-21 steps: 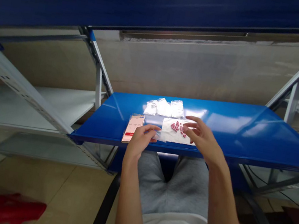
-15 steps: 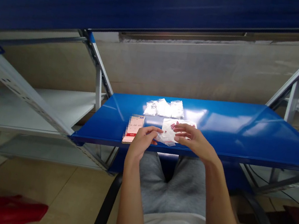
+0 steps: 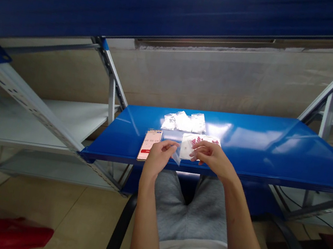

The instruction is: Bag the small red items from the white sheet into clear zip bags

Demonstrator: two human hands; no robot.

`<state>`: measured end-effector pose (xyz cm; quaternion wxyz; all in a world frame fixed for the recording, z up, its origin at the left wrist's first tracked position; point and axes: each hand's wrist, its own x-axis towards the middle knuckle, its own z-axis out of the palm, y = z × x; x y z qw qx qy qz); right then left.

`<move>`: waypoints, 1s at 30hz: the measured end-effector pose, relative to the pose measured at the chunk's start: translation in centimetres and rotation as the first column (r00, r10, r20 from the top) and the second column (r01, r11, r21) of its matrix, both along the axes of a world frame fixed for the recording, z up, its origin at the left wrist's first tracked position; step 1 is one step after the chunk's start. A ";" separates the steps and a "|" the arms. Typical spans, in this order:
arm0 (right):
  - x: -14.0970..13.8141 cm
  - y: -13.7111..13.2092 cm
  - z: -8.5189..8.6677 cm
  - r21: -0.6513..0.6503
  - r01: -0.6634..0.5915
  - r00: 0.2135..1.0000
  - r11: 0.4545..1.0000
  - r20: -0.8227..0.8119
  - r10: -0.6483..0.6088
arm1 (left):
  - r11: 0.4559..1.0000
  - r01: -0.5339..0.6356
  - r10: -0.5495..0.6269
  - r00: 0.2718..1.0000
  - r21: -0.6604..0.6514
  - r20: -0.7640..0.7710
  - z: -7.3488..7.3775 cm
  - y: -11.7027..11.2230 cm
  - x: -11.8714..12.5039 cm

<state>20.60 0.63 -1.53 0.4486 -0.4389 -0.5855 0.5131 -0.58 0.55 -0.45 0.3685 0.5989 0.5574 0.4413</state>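
**Both hands meet at a small clear bag over the blue shelf**

The left hand (image 3: 158, 156) has its thumb and forefinger closed on the left edge of a small clear plastic bag (image 3: 178, 155), with the other fingers loosely curled beneath. The right hand (image 3: 212, 158) comes in from three o'clock, its fingertips drawn together at the bag's right side. From where I stand I cannot tell whether they actually grip the film or only touch it. The bag hangs between the two hands, just above the front edge of the glossy blue metal shelf (image 3: 262, 145).

At twelve o'clock from the right hand, a white sheet scattered with small red beads (image 3: 204, 140) lies flat on the shelf, partly hidden by the knuckles. Farther back, also at twelve o'clock, sits a loose heap of small clear plastic bags (image 3: 184, 121). At nine o'clock from the left hand, just beside it, a phone with a pale timer screen and a red button (image 3: 150, 144) lies face up near the shelf's front edge. Below the shelf are the person's grey trousers (image 3: 193, 210).
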 end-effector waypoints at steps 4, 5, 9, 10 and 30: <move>-0.5 0.1 -0.1 -0.058 0.102 0.990 0.993 -0.090 -0.107 | 0.940 -0.041 0.146 0.946 0.339 -0.289 1.4 -0.9 0.0; -0.7 0.2 -0.1 -0.053 0.101 0.989 0.994 -0.107 -0.106 | 0.927 0.010 0.129 0.930 0.376 -0.343 1.7 -1.2 0.3; -1.5 0.5 0.0 -0.017 0.043 0.987 0.999 -0.156 -0.045 | 0.921 0.185 0.013 0.866 0.343 -0.500 1.7 -1.5 1.9; -1.6 0.5 -0.1 -0.012 0.030 0.986 0.999 -0.162 -0.032 | 0.923 0.201 -0.003 0.855 0.327 -0.518 1.4 -1.4 2.3; -2.6 3.5 -3.5 0.276 0.227 0.840 0.934 0.431 -0.331 | 0.966 0.107 0.030 0.859 0.237 -0.511 -0.3 -0.3 0.8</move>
